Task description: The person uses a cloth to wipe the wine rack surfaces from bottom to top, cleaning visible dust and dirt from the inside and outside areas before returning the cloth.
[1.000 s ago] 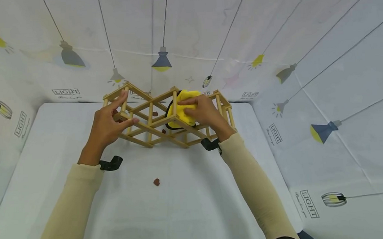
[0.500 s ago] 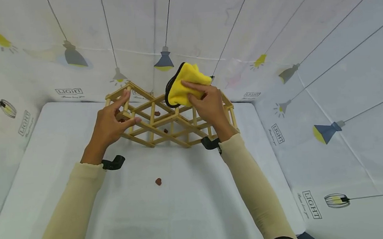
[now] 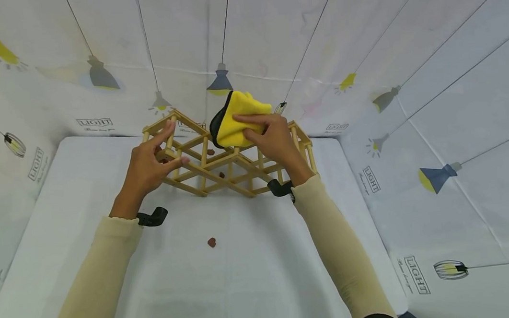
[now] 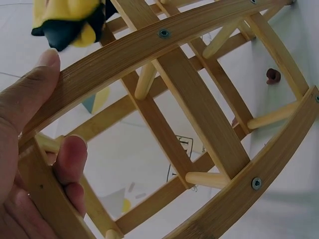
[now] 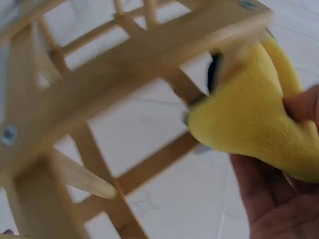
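A wooden lattice rack (image 3: 204,151) with crossed slats and dowels stands on the white table. My left hand (image 3: 144,167) grips its left end, thumb along a slat and fingers round the frame in the left wrist view. My right hand (image 3: 275,141) pinches a folded yellow cloth (image 3: 240,126) with a dark edge, thumb below and fingers on top. The cloth overlaps the rack's upper middle in the head view. In the right wrist view the cloth (image 5: 239,114) lies against the end of a slat, which hides part of it.
A small brown heart-shaped piece (image 3: 212,242) lies on the table in front of the rack. Two more brown pieces show through the slats, one near the middle (image 3: 222,175). Behind the table (image 3: 179,288) hangs a white backdrop (image 3: 256,29) printed with lamps.
My right hand has lifted the yellow cloth up from among the slats, then brought it slightly down and left to the rack's upper middle. My left hand keeps its grip on the rack.
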Tool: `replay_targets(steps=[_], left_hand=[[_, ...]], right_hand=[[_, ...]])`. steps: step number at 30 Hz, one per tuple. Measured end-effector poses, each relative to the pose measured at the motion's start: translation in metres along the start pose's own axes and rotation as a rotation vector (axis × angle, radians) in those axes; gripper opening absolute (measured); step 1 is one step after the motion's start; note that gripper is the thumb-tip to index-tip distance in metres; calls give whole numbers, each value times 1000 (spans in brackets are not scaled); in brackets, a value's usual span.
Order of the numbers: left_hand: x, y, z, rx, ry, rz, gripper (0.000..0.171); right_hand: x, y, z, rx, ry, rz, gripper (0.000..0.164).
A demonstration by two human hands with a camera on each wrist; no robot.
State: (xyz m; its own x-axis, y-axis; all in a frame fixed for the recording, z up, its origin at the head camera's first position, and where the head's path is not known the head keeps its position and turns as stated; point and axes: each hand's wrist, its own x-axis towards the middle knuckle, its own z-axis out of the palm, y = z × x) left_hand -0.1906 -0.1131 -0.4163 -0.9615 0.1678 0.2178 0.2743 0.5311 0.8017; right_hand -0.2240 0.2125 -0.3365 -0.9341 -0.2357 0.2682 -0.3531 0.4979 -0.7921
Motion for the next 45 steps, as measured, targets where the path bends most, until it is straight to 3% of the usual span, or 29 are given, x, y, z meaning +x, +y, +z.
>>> replay_targets(steps=[5,7,10,14,19,24,27,30,33,36,40,45], left_hand=[[2,-1,3,-20,-4,17,91],[2,-1,4,-30,-6,18,92],[1,-1,3,-25,-7,19,92],[0,-2,1,-8,5,21,92],[0,-2,-1,-12,7,4,91],[0,-3,1,-6,-8,-6,91],[0,-3,1,4,-3,-3,91],[0,-2,0,8,-4,1,91],[0,0,0,-4,-6,-3,91],[1,0,2,-17,-7,-3,90],[1,-1,1,-24,0,-2,90],[0,-1,0,-12,11,6,90]], right_hand=[[-6,6,-17,-92,182,138,39],[-8,10,-23,-139,205,220,40],[-13,16,-26,-257,76,318,43],[-12,17,-19,-328,-206,272,43],[2,16,2,-188,-459,228,38],[12,37,31,-24,-570,279,41],[14,46,44,82,-569,267,38],[17,48,52,158,-525,234,33],[19,52,57,233,-467,257,38],[18,54,60,236,-422,330,45],[21,52,65,134,-409,371,43],[18,54,66,246,-363,450,33]])
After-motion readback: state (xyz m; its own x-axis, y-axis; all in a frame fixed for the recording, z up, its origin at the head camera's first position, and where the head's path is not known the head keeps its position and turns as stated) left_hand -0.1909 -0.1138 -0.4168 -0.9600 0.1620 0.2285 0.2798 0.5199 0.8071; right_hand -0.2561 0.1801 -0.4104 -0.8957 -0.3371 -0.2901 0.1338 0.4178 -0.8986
